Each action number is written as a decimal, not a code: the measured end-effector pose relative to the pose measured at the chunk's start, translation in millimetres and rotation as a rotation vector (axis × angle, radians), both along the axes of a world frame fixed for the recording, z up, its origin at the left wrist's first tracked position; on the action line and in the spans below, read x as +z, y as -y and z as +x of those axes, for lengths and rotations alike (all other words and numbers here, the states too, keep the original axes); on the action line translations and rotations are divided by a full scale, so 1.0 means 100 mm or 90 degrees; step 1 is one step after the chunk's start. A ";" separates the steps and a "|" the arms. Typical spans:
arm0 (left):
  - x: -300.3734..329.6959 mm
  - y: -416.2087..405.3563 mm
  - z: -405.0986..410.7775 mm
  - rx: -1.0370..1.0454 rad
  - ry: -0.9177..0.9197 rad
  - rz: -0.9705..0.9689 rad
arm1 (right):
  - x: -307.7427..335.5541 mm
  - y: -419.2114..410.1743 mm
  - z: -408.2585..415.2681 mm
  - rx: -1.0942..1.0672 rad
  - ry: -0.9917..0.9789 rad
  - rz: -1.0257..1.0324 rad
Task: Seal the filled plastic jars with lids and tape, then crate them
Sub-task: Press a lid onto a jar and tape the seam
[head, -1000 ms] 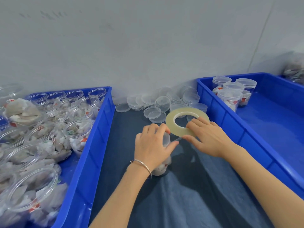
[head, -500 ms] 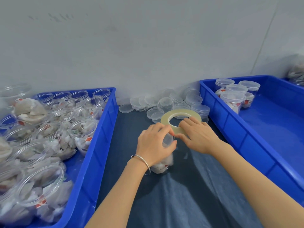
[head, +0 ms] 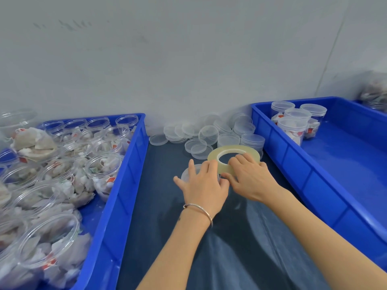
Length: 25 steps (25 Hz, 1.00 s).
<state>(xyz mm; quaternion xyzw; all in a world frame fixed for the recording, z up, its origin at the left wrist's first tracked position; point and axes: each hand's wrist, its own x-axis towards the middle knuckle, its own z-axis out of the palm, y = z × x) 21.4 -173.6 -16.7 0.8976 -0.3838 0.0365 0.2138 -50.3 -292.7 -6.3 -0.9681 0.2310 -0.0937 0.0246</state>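
Gripping jar (head: 189, 174) and tape roll (head: 233, 154), both hands.

I see a clear lane of dark cloth (head: 163, 206) between the left crate (head: 117, 206), crowded with open jars, and the right crate (head: 293, 164). Loose lids (head: 207, 135) block the far end. The right crate's floor looks mostly free, I think.

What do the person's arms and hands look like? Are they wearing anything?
Both arms are bare, with no sleeves and no gloves. The left hand has a thin silver bangle round its wrist, and a tiny dark mark shows on that arm just below it. The right hand and its wrist wear nothing that shows.
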 end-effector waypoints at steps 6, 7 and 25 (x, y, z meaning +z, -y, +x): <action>-0.04 -0.01 0.03 0.033 0.151 -0.187 | -0.02 -0.07 0.04 -0.001 0.017 0.012; -0.04 -0.02 0.06 0.031 0.168 -0.214 | -0.02 -0.07 0.04 -0.003 0.022 0.019; -0.01 0.12 0.70 -0.181 0.081 -0.155 | -0.05 -0.41 0.15 -0.243 0.072 -0.023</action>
